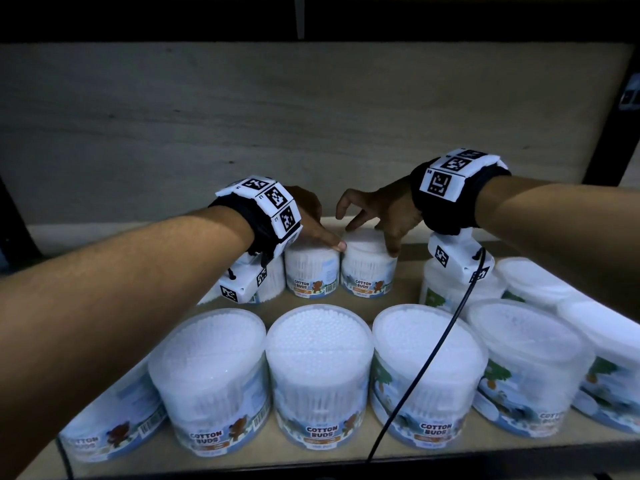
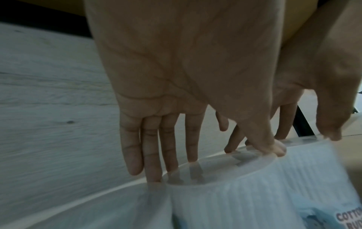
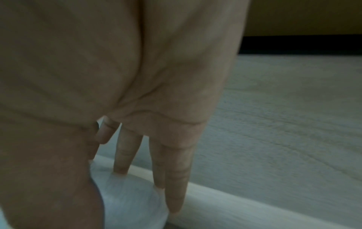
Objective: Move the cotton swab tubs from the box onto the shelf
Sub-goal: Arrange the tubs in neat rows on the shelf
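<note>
Wooden shelf [image 1: 410,282], tub [image 1: 369,270] upright, axis vertical, right hand [image 1: 384,211] gripping it, left hand [image 1: 308,209] flat-fingered.

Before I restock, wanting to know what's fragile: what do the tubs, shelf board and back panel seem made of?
Back-row tub: likely thin clear plastic, glossy; white swabs show through wall and lid, printed label below.
Shelf board: matt tan wood or chipboard, cannot tell which.
Back panel: pale matt board with grain streaks and knots, possibly laminate.
</note>
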The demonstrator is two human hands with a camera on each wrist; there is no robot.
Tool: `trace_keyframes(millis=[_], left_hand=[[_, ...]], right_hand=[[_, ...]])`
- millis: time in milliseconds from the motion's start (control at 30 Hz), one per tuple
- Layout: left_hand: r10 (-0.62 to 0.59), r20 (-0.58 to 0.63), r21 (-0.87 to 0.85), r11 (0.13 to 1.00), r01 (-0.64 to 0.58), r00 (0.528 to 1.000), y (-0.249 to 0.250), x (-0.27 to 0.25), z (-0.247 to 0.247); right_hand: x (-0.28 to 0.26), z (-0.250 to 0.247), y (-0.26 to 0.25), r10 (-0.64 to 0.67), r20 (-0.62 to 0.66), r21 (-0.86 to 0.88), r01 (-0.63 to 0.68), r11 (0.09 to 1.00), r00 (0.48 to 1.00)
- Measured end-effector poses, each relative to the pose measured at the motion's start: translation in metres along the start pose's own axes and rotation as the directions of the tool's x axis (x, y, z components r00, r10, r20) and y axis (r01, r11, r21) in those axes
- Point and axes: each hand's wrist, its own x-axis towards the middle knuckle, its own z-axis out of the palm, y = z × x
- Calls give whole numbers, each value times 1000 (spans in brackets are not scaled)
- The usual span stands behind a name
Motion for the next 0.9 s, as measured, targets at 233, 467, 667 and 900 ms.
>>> trace_keyframes(millis=[233,467,667,900], left_hand=[[-26,-39,-17,1000,25,999,1,4,6],[7,4,-110,994,-6,1000,5,-1,8],[59,42,-47,997,-57,997,3,-7,5],[62,33,16,998,-63,998,8,-15,2]], right_hand=[[4,5,10,-52,7,-57,52,997,999],[0,5,10,63,-27,58,-61,996,998],[0,8,4,158,-47,189,-146,971,986],[-11,8,-8,168,-44,134,-160,978,985]])
